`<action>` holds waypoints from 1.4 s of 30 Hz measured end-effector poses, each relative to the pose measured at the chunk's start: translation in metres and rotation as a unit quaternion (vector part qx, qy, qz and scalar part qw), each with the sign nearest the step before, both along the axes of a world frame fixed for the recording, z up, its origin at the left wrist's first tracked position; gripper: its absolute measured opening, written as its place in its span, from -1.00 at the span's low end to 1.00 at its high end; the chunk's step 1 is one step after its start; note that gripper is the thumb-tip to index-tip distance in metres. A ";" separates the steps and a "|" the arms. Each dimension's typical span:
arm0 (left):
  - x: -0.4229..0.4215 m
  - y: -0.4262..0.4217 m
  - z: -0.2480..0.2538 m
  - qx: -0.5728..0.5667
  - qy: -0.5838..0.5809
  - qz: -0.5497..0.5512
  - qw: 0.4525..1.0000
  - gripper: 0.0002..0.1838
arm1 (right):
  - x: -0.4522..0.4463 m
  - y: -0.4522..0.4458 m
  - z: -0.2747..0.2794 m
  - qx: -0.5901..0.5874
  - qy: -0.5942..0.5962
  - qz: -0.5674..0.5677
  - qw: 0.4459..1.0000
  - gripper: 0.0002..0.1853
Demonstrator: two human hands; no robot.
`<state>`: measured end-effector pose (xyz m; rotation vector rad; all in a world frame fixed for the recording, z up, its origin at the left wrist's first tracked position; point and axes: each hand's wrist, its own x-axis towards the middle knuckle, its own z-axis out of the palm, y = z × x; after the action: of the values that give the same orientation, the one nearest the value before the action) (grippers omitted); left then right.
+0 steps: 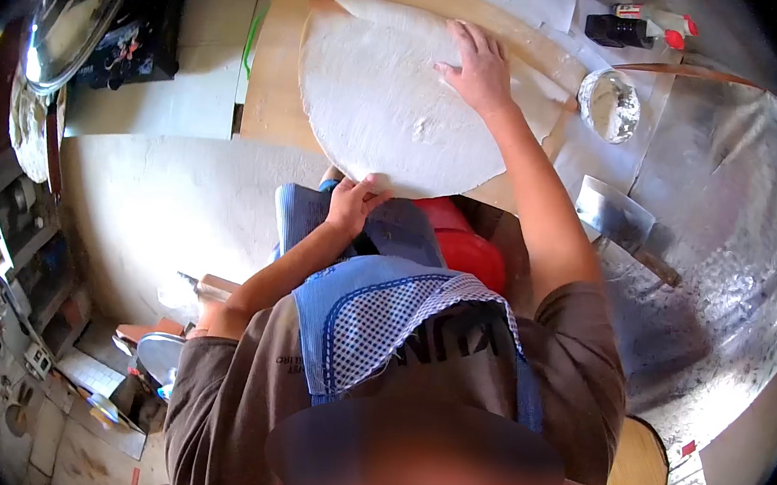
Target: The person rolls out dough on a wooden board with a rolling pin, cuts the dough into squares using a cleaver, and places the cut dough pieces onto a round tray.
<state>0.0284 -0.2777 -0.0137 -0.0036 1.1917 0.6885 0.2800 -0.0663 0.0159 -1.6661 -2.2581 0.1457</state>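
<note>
Board (271, 82) partly hidden beneath dough sheet (384, 92), left hand (351, 203) pinching its near edge, right hand (482, 72) spread atop.

Near the top centre of the frame, my right hand (482, 72) rests with fingers spread on the upper right part of a broad, pale dough sheet (375, 92). My left hand (352, 205), just below centre, touches the sheet's lower edge; I can't tell how firmly it grips. The sheet lies over a tan board (272, 91). At upper right sits a silvery bowl (617, 124), with a wide metal blade (614, 213) below it on the right.
</note>
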 end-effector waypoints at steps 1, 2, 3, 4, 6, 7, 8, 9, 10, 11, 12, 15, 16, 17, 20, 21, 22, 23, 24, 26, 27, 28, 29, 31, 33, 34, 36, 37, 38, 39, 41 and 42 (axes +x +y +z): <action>-0.002 0.001 -0.001 -0.001 -0.015 0.001 1.000 -0.72 | 0.006 0.006 -0.004 0.016 0.000 -0.020 1.000 -0.38; -0.003 0.002 -0.001 -0.003 -0.029 0.003 1.000 -0.72 | 0.012 0.013 -0.007 0.032 0.000 -0.039 0.999 -0.41; -0.004 0.002 -0.001 -0.008 -0.034 0.005 0.999 -0.71 | 0.018 0.022 -0.010 0.034 0.000 -0.042 0.999 -0.41; -0.005 0.002 -0.001 -0.005 -0.034 0.002 0.999 -0.71 | 0.025 0.031 -0.012 -0.004 0.017 -0.036 0.999 -0.42; -0.010 0.004 0.000 -0.019 -0.044 -0.021 0.999 -0.69 | 0.035 0.047 -0.016 -0.039 0.037 -0.033 0.998 -0.42; -0.010 0.004 0.002 -0.026 -0.024 -0.035 0.999 -0.68 | 0.040 0.053 -0.017 -0.045 0.056 -0.023 0.997 -0.42; -0.012 0.005 0.003 -0.026 -0.023 -0.040 0.999 -0.68 | 0.046 0.056 -0.018 -0.051 0.074 -0.012 0.996 -0.42; -0.014 0.007 0.005 -0.023 -0.025 -0.065 0.997 -0.64 | 0.049 0.055 -0.015 -0.050 0.074 -0.018 0.996 -0.42; -0.016 0.009 0.006 -0.021 -0.026 -0.089 0.995 -0.60 | 0.052 0.052 -0.012 -0.021 0.061 -0.052 0.997 -0.41; -0.018 0.012 0.006 -0.021 -0.026 -0.093 0.995 -0.60 | 0.053 0.050 -0.009 0.008 0.048 -0.086 0.995 -0.40; -0.019 0.015 0.009 -0.025 -0.024 -0.111 0.993 -0.59 | 0.058 0.046 -0.010 0.008 0.048 -0.089 0.995 -0.40; -0.025 0.021 0.008 -0.021 -0.026 -0.135 0.990 -0.59 | 0.076 0.033 -0.009 0.052 0.043 -0.135 0.989 -0.40; -0.027 0.021 0.006 -0.012 -0.029 -0.139 0.990 -0.59 | 0.081 0.029 -0.007 0.027 0.017 -0.146 0.989 -0.41; -0.030 0.021 0.004 -0.013 -0.029 -0.143 0.989 -0.59 | 0.084 0.026 -0.006 0.002 -0.008 -0.157 0.988 -0.42; -0.036 0.025 0.001 -0.011 -0.033 -0.162 0.986 -0.61 | 0.096 0.028 -0.018 0.020 0.033 -0.106 0.994 -0.49; -0.037 0.027 0.002 -0.016 -0.035 -0.164 0.986 -0.62 | 0.096 0.027 -0.017 0.020 0.034 -0.109 0.993 -0.49; -0.037 0.029 0.003 -0.022 -0.037 -0.167 0.985 -0.63 | 0.096 0.025 -0.015 0.032 0.034 -0.095 0.994 -0.53; -0.037 0.031 0.002 -0.023 -0.037 -0.169 0.985 -0.63 | 0.096 0.024 -0.014 0.044 0.033 -0.080 0.995 -0.57; -0.037 0.031 0.001 -0.024 -0.049 -0.165 0.985 -0.64 | 0.096 0.024 -0.012 0.043 0.033 -0.081 0.995 -0.57; -0.037 0.031 -0.003 -0.026 -0.062 -0.162 0.984 -0.65 | 0.097 0.022 -0.007 0.049 0.036 -0.033 0.998 -0.59; -0.038 0.031 -0.004 -0.029 -0.067 -0.162 0.984 -0.67 | 0.097 0.020 -0.004 0.048 0.036 -0.033 0.998 -0.59; -0.038 0.032 -0.004 -0.031 -0.071 -0.162 0.984 -0.68 | 0.096 0.016 0.000 0.029 0.025 -0.012 0.999 -0.59; -0.039 0.031 -0.006 -0.032 -0.071 -0.162 0.984 -0.68 | 0.095 0.012 0.004 0.010 0.014 0.009 1.000 -0.58; -0.040 0.029 -0.012 -0.048 -0.066 -0.163 0.983 -0.67 | 0.093 -0.004 -0.001 -0.020 0.034 0.024 0.999 -0.58; -0.040 0.030 -0.009 -0.053 -0.071 -0.158 0.984 -0.67 | 0.091 -0.010 0.000 -0.058 0.064 0.041 0.995 -0.57; -0.039 0.031 -0.005 -0.058 -0.073 -0.155 0.984 -0.66 | 0.091 -0.008 0.000 -0.059 0.064 0.041 0.995 -0.57; -0.038 0.032 -0.003 -0.063 -0.072 -0.155 0.983 -0.65 | 0.092 0.001 -0.004 0.012 0.086 -0.021 0.996 -0.54; -0.037 0.033 -0.002 -0.068 -0.070 -0.155 0.983 -0.65 | 0.093 0.008 -0.008 0.012 0.086 -0.022 0.996 -0.54; -0.036 0.033 -0.001 -0.067 -0.070 -0.156 0.983 -0.65 | 0.094 0.015 -0.011 0.027 0.084 -0.045 0.995 -0.53; -0.035 0.033 -0.001 -0.069 -0.067 -0.151 0.984 -0.65 | 0.089 0.021 -0.006 0.044 0.083 -0.068 0.993 -0.51; -0.035 0.032 -0.002 -0.072 -0.062 -0.146 0.985 -0.66 | 0.079 0.019 0.005 0.030 0.060 -0.046 0.997 -0.52; -0.036 0.031 -0.004 -0.070 -0.071 -0.136 0.986 -0.66 | 0.072 0.018 0.012 0.017 0.036 -0.024 0.999 -0.54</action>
<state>-0.0077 -0.2470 -0.0179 -0.0071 1.0752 0.3576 0.3517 -0.0479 0.0280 -1.6692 -2.1540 0.1537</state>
